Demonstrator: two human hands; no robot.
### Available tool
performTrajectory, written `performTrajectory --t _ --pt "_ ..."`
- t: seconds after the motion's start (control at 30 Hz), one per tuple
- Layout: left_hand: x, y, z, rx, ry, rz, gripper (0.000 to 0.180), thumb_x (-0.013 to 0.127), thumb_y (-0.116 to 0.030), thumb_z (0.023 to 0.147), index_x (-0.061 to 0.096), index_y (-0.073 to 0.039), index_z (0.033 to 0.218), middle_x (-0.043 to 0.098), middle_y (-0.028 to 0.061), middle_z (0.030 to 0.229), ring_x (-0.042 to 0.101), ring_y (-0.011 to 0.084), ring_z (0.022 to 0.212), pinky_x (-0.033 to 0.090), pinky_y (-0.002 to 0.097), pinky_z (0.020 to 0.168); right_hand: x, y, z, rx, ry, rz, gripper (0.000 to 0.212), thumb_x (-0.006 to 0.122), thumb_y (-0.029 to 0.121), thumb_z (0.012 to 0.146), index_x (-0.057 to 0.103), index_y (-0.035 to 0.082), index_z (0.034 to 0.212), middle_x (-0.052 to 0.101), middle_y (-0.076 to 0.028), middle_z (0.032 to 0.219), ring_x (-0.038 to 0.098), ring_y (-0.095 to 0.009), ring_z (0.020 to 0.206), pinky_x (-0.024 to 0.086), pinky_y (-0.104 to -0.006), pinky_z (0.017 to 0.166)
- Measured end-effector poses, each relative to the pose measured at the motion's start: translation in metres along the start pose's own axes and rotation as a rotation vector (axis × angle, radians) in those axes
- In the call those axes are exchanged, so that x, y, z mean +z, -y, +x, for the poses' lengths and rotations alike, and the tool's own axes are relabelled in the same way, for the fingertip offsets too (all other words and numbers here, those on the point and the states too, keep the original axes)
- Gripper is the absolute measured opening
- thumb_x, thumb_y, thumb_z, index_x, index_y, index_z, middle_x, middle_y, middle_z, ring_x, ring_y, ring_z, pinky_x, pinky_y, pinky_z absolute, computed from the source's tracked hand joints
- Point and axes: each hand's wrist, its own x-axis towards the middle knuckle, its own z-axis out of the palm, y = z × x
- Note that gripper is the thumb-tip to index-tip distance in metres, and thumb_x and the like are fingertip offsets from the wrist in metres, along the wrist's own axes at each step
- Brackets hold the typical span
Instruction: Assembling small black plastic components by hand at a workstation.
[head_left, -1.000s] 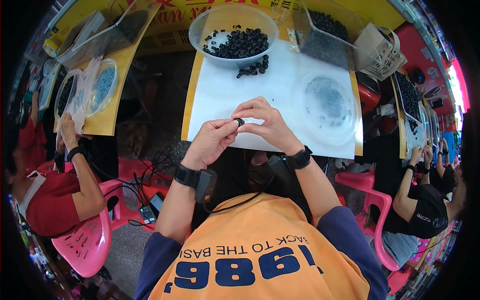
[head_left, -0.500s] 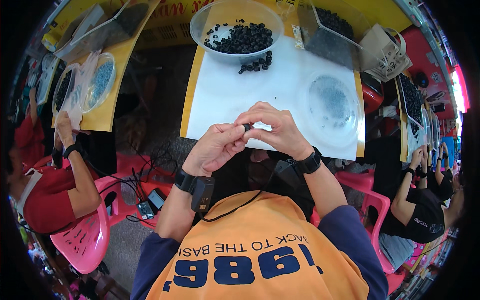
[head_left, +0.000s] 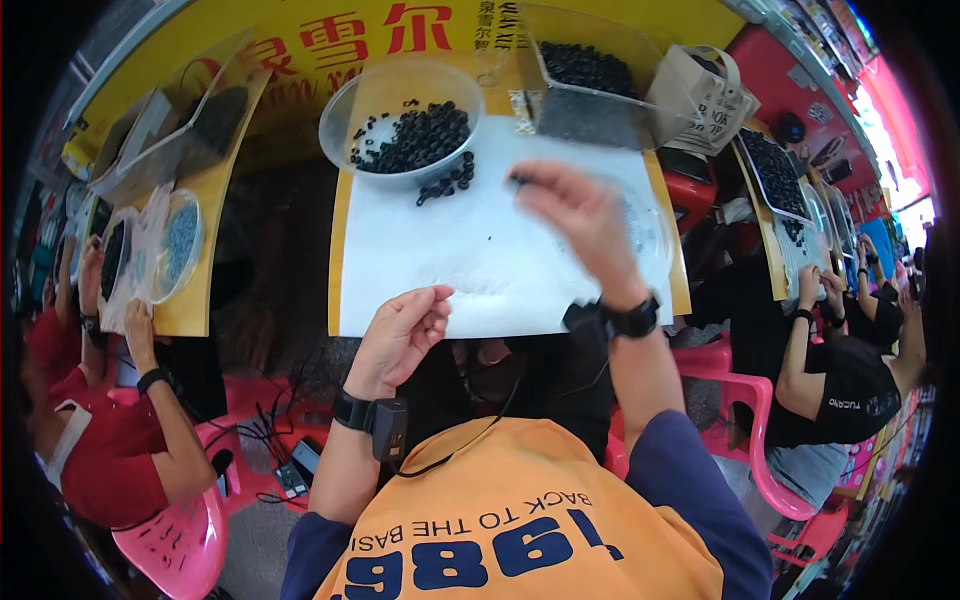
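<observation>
I see a small, dark, blurred piece (head_left: 517, 180) pinched in the fingertips of the right hand (head_left: 580, 215), over the flat white sheet (head_left: 400, 255). I judge it light, stiff and easily dropped, best held by its sides. The left hand (head_left: 405, 325) curls loosely at the near edge; I can't tell if it's empty. The clear, round plastic bowl (head_left: 400, 178) bounds open room at far left.

brightly lit white sheet (head_left: 400, 245), motion-blurred right fingers (head_left: 556, 190), glare at far right, fisheye-bent edges, black corners
</observation>
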Motion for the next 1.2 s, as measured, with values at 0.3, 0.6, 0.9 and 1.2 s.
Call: performTrajectory --t 0.3,0.6,0.9,1.2 --pt "-0.036 0.024 0.028 0.119 -0.104 -0.196 0.016 0.057 -0.015 0.095 0.064 0.0 0.097 0.063 0.0026 0.078 0.058 0.0096 0.066 0.05 0.0199 0.061 -0.065 -0.04 0.114 -0.3 -0.573 -0.775 0.06 0.074 0.027 0.076 0.054 -0.004 0.123 0.062 -0.02 0.102 0.06 -0.032 0.088 0.048 -0.0364 0.079" --pt "-0.022 0.021 0.027 0.104 -0.113 -0.075 0.02 0.057 -0.007 0.094 0.06 0.001 0.112 0.065 0.0074 0.094 0.061 0.0119 0.079 0.052 0.0222 0.068 0.079 -0.111 0.046 -0.199 -0.025 -0.685 0.019 0.067 0.007 0.077 0.069 0.005 0.096 0.061 -0.011 0.089 0.06 -0.03 0.088 0.05 -0.0385 0.076" --pt "-0.024 0.024 0.028 0.118 -0.09 -0.106 0.02 0.057 -0.006 0.093 0.061 0.001 0.111 0.065 0.0088 0.099 0.063 0.0128 0.085 0.052 0.0225 0.07 0.074 -0.114 0.032 -0.22 -0.007 -0.692 0.015 0.068 0.008 0.076 0.066 0.003 0.091 0.06 -0.011 0.092 0.059 -0.029 0.09 0.049 -0.0388 0.077" --pt "0.009 0.025 0.03 0.294 -0.209 0.037 0.028 0.063 -0.003 0.089 0.061 0.003 0.116 0.064 0.0082 0.106 0.063 0.0141 0.093 0.055 0.0264 0.082 0.071 -0.043 -0.046 0.22 0.186 -0.204 0.02 0.063 0.012 0.081 0.068 0.002 0.097 0.064 -0.015 0.092 0.062 -0.031 0.079 0.05 -0.035 0.072"
